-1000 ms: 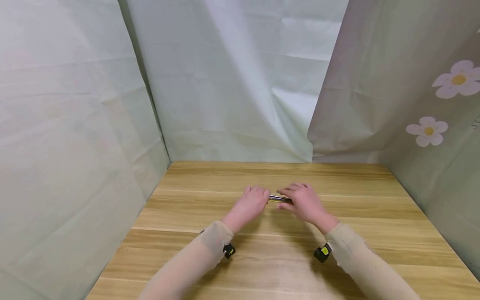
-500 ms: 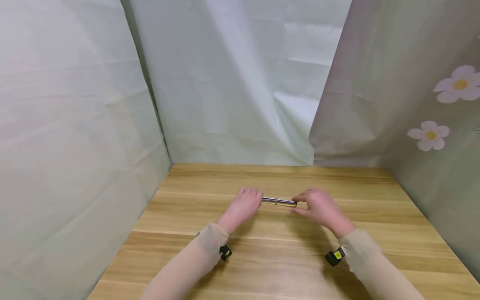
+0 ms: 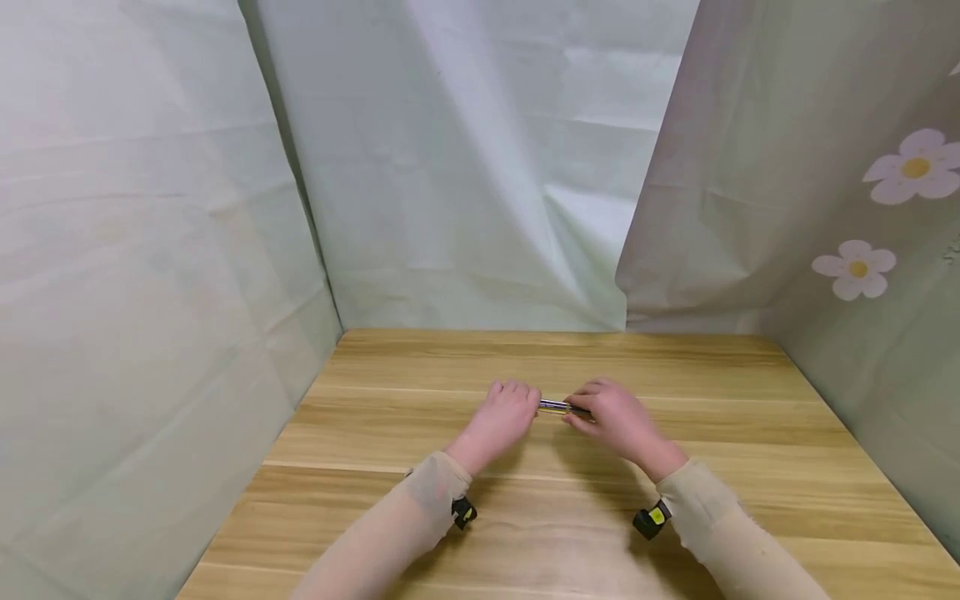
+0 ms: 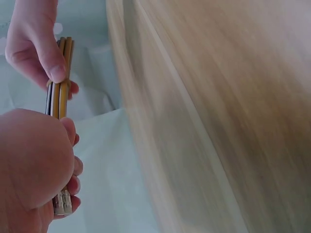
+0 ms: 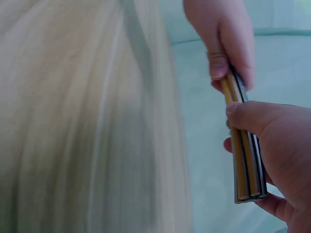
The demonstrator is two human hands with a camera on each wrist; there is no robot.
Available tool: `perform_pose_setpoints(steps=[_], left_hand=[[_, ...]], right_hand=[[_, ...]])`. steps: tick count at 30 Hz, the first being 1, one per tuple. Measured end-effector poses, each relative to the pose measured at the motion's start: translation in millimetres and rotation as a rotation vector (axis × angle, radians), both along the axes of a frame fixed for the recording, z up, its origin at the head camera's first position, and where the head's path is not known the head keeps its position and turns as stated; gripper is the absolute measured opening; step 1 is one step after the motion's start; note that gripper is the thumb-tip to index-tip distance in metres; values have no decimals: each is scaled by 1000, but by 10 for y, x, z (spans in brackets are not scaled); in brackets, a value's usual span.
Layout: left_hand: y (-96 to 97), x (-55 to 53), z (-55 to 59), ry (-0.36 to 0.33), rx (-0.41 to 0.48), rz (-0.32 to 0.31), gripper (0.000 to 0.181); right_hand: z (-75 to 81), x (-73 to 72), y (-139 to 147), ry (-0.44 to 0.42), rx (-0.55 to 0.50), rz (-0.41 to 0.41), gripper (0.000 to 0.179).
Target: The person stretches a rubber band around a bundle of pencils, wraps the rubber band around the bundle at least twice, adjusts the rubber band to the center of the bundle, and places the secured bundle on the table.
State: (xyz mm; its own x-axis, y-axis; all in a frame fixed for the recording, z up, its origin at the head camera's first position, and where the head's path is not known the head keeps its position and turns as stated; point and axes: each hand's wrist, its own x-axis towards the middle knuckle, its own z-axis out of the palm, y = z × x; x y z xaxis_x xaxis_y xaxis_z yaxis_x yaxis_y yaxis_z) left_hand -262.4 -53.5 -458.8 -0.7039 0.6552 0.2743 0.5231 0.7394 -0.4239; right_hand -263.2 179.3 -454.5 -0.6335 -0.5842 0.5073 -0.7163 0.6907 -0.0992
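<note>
A slim bundle of yellow-and-dark striped pencils (image 3: 553,407) is held level above the table between both hands. My left hand (image 3: 504,417) wraps its fingers round the left part of the bundle; in the left wrist view the pale ends stick out below the fist. With thumb and fingers, my right hand (image 3: 618,417) pinches the bundle farther right. Close up in the right wrist view, the pencils (image 5: 248,165) lie side by side, their flat ends showing past the right thumb. A thin band (image 5: 229,124) shows at the bundle's edge by that thumb.
The wood-grain table (image 3: 525,533) stretches out beneath both hands. Pale cloth (image 3: 450,167) hangs behind it and on both sides, with white flowers (image 3: 855,269) printed on the right. Each wrist carries a small black camera (image 3: 651,520).
My right hand first slid right to the bundle's end, baring the band at its middle, then came back left to grip near the band. My left hand kept its hold, shifting slightly.
</note>
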Motion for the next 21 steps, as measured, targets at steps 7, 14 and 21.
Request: perform_pose_setpoints(steps=[7,14,21], left_hand=[[44,33,-3,7,-5,-38,16],[-23,30,25,-147,133,0,11],[-141,-35,62,-195,180,35,6]], right_hand=[[4,37,-88,-10,-11,36,29],[42,55,6,-84,-27,-46,53],[111,42,175,-99,-17,-104,42]])
